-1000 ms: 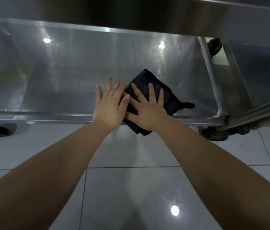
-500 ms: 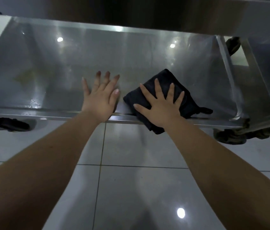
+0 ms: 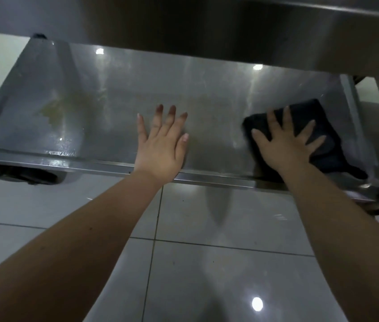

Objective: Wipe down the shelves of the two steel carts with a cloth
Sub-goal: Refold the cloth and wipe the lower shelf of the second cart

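Steel shelf (image 3: pixel 207 89), right hand (image 3: pixel 286 147) pressing black cloth (image 3: pixel 307 110), left hand (image 3: pixel 160 147) flat

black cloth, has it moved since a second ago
Yes: the black cloth under the right hand slid right, away from the left hand, nearly reaching the right rim of the steel shelf.

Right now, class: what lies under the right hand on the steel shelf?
A dark folded cloth lies under the right hand, flat on the shelf. The cloth's middle and the steel beneath it are covered and cannot be seen.
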`<action>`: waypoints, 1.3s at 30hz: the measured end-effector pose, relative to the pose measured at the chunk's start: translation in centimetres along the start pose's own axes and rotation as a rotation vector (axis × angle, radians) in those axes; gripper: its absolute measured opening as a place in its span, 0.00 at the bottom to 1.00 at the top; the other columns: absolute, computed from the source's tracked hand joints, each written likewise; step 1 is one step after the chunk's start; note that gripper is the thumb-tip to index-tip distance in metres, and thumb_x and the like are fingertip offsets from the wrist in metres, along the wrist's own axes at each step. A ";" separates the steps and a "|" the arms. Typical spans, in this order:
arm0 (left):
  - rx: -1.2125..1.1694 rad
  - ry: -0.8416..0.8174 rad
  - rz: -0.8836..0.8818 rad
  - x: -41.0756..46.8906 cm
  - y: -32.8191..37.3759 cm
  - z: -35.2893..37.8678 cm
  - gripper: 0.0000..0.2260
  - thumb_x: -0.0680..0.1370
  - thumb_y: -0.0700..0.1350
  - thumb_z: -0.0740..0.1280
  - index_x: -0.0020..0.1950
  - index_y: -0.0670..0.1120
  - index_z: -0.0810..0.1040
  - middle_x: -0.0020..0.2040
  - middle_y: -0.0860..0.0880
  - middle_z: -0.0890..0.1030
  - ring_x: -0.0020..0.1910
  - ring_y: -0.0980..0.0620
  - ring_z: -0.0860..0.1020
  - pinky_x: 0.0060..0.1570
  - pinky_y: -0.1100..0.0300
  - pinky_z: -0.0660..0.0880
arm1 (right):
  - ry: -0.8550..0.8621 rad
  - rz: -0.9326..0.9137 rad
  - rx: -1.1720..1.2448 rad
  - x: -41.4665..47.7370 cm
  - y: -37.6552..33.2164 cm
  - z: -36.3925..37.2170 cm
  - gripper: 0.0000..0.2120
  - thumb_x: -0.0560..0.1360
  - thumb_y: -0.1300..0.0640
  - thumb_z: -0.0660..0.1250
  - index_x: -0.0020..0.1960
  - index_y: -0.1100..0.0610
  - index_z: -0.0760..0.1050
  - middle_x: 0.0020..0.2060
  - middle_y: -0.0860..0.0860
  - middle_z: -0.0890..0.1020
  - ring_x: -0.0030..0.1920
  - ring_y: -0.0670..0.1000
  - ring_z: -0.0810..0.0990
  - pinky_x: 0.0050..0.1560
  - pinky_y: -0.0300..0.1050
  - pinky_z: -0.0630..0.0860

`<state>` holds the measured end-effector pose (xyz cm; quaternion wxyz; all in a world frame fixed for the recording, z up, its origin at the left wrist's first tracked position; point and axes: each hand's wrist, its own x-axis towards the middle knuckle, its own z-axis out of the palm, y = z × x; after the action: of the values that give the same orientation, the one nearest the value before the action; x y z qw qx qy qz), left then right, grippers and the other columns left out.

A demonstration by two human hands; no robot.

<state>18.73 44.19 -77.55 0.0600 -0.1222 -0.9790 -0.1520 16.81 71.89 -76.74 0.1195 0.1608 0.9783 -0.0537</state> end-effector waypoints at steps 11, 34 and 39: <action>-0.004 -0.031 -0.073 0.0 0.0 -0.5 0.27 0.80 0.57 0.40 0.79 0.52 0.53 0.79 0.50 0.54 0.78 0.49 0.42 0.73 0.39 0.38 | 0.059 -0.680 -0.187 -2.0 -11.4 1.8 0.36 0.70 0.25 0.40 0.76 0.34 0.41 0.79 0.41 0.43 0.76 0.65 0.38 0.70 0.72 0.36; -0.147 -0.062 0.054 0.7 0.8 -1.8 0.22 0.79 0.53 0.60 0.74 0.54 0.66 0.77 0.47 0.60 0.78 0.45 0.50 0.72 0.39 0.37 | 0.188 -0.407 0.336 -5.9 -7.1 1.7 0.24 0.82 0.48 0.54 0.78 0.47 0.58 0.78 0.49 0.58 0.78 0.58 0.50 0.74 0.61 0.42; 0.082 -0.230 0.076 1.8 6.6 0.9 0.24 0.82 0.54 0.48 0.78 0.56 0.49 0.80 0.49 0.48 0.78 0.45 0.43 0.73 0.40 0.38 | 0.174 -0.337 0.142 -6.2 -5.2 3.5 0.28 0.82 0.44 0.43 0.80 0.47 0.42 0.79 0.51 0.49 0.78 0.59 0.41 0.75 0.58 0.37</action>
<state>18.65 50.98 -76.30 -0.0420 -0.1731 -0.9795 -0.0946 21.63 64.63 -78.23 0.0124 0.0067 0.9917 -0.1278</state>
